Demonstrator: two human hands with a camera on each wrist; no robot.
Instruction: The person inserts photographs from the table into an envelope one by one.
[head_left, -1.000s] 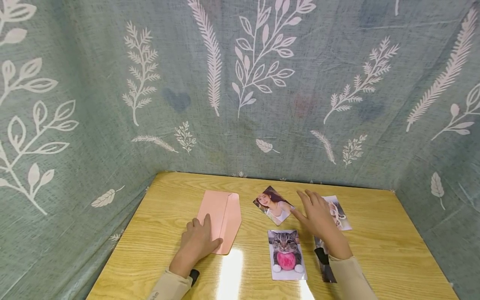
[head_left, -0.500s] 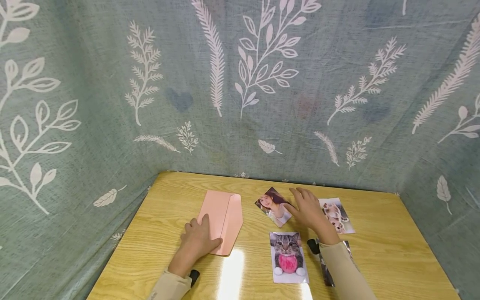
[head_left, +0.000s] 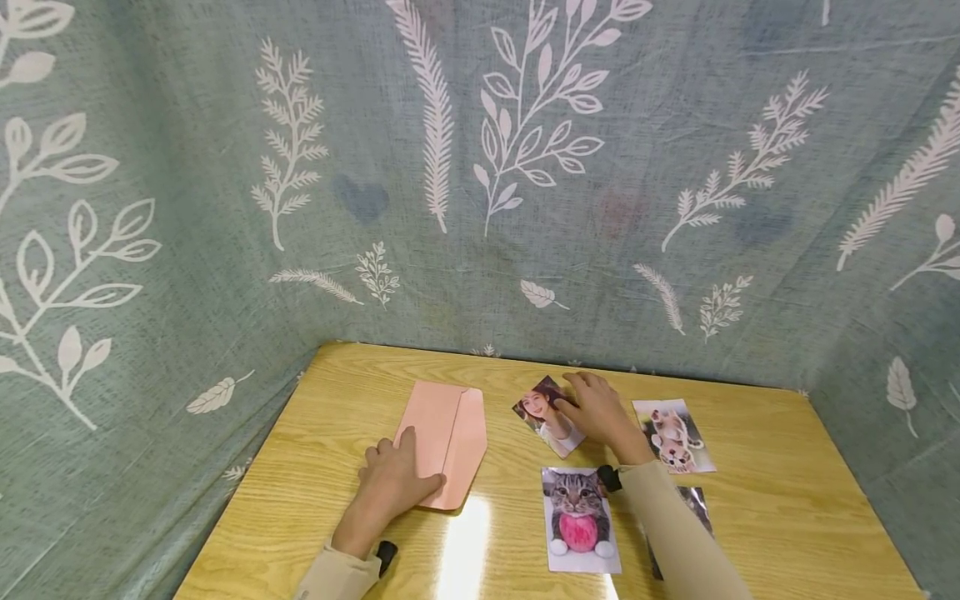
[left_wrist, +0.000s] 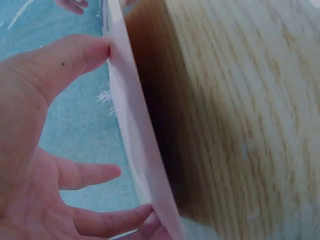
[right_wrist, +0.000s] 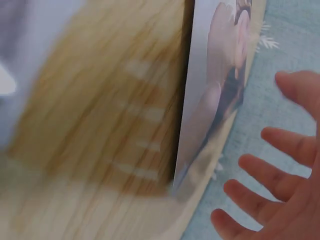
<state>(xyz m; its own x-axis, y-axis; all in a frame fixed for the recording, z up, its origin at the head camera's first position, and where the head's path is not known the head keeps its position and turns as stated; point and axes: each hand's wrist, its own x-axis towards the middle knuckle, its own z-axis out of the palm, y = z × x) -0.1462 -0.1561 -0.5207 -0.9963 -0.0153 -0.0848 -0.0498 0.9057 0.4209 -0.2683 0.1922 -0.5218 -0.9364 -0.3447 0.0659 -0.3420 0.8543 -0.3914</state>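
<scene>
Left hand (head_left: 392, 477): thumb and fingers spread, resting on the pink envelope (head_left: 452, 417), which lies on the desk (head_left: 780, 500). Portrait photo (head_left: 542, 410): right of the pink envelope. Right hand (head_left: 597, 410): shifted towards the pink envelope, over the portrait photo's edge; fingers loosely parted, gripping nothing; reach apparently for this photo. Dog photo (head_left: 677, 437): farther right, more exposed now.

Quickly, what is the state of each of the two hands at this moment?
Left hand: open, touching the pink envelope.
Right hand: open, holding nothing, close to the portrait photo.
</scene>
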